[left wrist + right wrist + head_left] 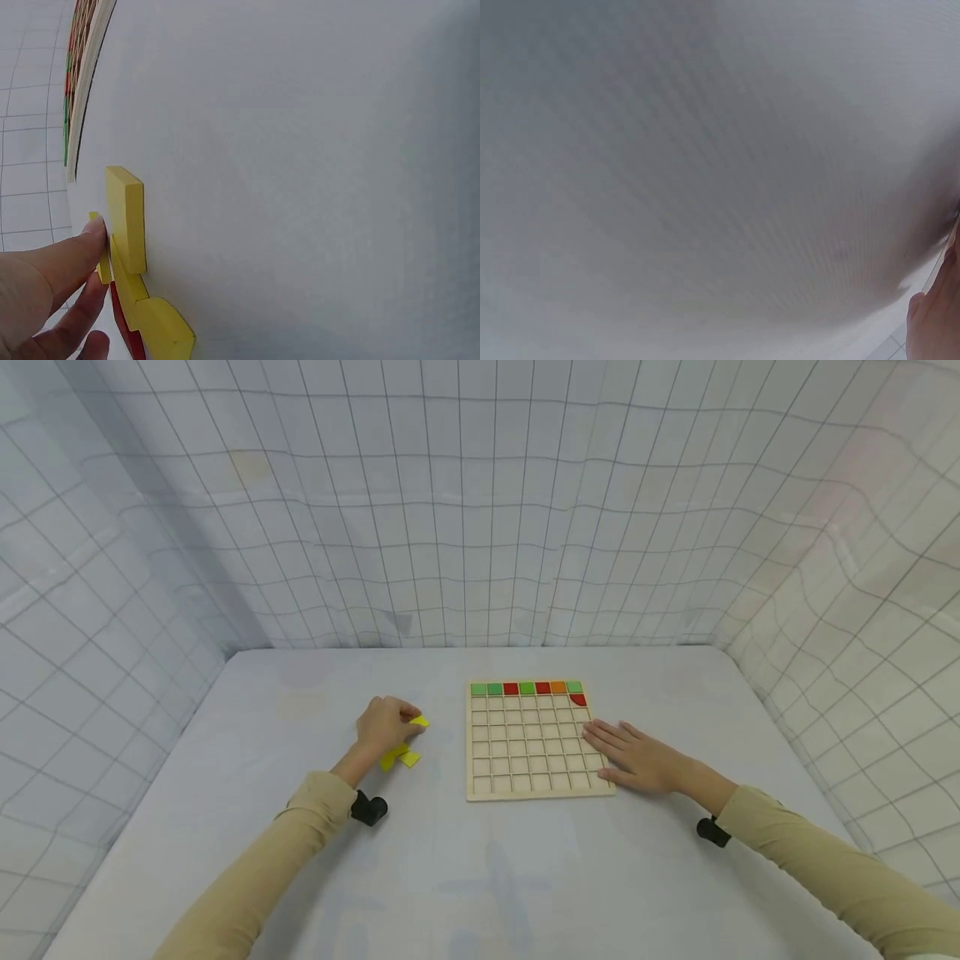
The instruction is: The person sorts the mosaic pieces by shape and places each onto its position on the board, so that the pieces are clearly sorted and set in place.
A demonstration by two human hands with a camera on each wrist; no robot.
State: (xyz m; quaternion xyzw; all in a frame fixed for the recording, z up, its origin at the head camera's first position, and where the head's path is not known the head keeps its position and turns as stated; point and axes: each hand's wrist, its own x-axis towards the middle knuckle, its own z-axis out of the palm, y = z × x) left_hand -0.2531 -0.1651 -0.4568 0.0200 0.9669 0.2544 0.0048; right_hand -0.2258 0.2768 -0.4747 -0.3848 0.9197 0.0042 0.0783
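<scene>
My left hand point(384, 725) pinches a flat yellow piece point(419, 721) between thumb and fingers, to the left of the board. Below it on the table lie more yellow pieces point(409, 758); in the left wrist view they rest close together, and a red piece point(127, 322) shows beside them. A square wooden board point(525, 794) with a grid of recesses lies at the middle of the table. Its far row holds green, red and orange squares, and a red rounded piece point(577, 700) sits just below at the right end. My right hand point(647, 763) rests with straight fingers on the board's right edge.
A white cloth covers the table point(480, 877). White curtains with a dark grid point(480, 527) stand behind it and along both sides. A black wrist camera point(369, 808) is under the left forearm, another point(712, 832) under the right.
</scene>
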